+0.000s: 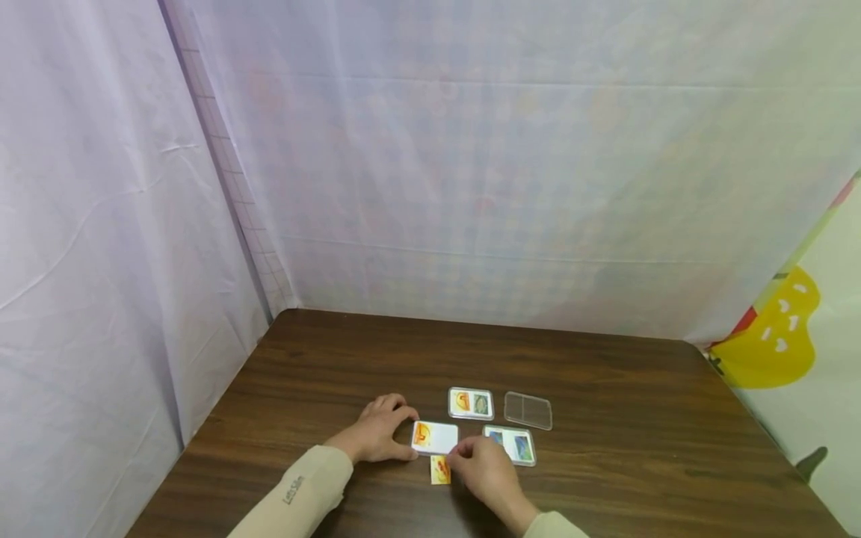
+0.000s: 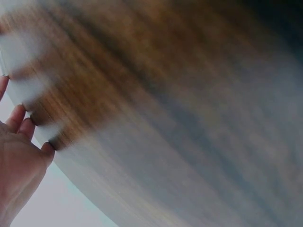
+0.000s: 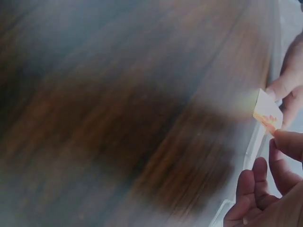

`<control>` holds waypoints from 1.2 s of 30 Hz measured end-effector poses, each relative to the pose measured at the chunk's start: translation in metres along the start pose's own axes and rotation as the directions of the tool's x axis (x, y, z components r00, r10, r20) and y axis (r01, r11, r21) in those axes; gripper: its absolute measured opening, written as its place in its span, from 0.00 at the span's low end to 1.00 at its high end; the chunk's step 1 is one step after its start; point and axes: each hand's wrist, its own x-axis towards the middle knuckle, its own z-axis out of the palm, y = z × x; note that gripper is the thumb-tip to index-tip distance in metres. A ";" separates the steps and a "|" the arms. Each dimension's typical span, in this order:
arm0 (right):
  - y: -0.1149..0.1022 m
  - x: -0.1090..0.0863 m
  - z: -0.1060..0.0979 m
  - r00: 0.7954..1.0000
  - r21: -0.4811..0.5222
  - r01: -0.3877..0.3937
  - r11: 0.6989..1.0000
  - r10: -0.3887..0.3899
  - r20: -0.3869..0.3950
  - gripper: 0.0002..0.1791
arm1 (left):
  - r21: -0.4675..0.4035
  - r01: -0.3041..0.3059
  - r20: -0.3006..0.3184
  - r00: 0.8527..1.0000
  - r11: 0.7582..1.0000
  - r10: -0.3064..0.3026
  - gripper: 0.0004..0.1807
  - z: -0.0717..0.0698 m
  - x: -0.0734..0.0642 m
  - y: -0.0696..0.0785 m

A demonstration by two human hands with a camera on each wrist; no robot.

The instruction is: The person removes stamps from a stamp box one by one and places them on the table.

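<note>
My left hand (image 1: 383, 427) holds the left end of a flat clear case (image 1: 440, 438) with a white insert, thumb and forefinger at its corners. An orange stamp (image 1: 422, 433) lies in the case's left half; the right half is plain white. Just below the case, my right hand (image 1: 486, 472) pinches a small yellow stamp (image 1: 440, 470) with a red picture at its right edge. In the right wrist view that stamp (image 3: 269, 113) is between thumb and forefinger, the other fingers loosely bent. The left wrist view shows only the left hand (image 2: 21, 161) with its fingertips at the tabletop.
Behind stands a filled case (image 1: 471, 403) with two stamps. Another filled case (image 1: 524, 447) lies partly behind the right hand. A transparent case piece (image 1: 528, 411) rests at the back right. The brown table (image 1: 605, 388) meets white curtains (image 1: 471, 187) at its back and left.
</note>
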 end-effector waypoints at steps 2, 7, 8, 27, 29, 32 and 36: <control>0.000 -0.001 0.002 1.000 -0.040 0.002 0.999 -0.002 -0.011 0.06 | 0.003 0.003 0.000 1.000 1.000 -0.003 0.28 0.000 0.000 -0.001; -0.001 -0.002 0.005 0.999 -0.128 -0.009 0.992 0.003 -0.049 0.06 | 0.008 0.013 0.004 1.000 1.000 -0.013 0.28 0.002 0.001 -0.002; -0.002 -0.002 0.005 0.998 -0.140 -0.016 0.990 0.008 -0.058 0.06 | 0.006 0.013 0.005 1.000 1.000 -0.013 0.28 0.002 0.001 -0.003; -0.006 -0.002 0.005 0.991 -0.180 -0.092 0.979 0.074 -0.108 0.05 | 0.006 0.013 0.009 1.000 1.000 -0.013 0.27 0.003 0.002 -0.005; -0.006 -0.001 0.003 0.993 -0.168 -0.080 0.983 0.064 -0.099 0.05 | 0.004 0.014 0.011 1.000 1.000 -0.014 0.28 0.003 0.002 -0.005; -0.006 0.002 0.002 0.996 -0.152 -0.046 0.987 0.033 -0.085 0.05 | 0.004 0.013 0.012 1.000 1.000 -0.013 0.28 0.003 0.003 -0.006; -0.004 0.008 0.001 0.997 -0.149 0.013 0.989 -0.025 -0.074 0.07 | 0.010 0.012 0.013 1.000 1.000 -0.012 0.28 0.005 0.003 -0.006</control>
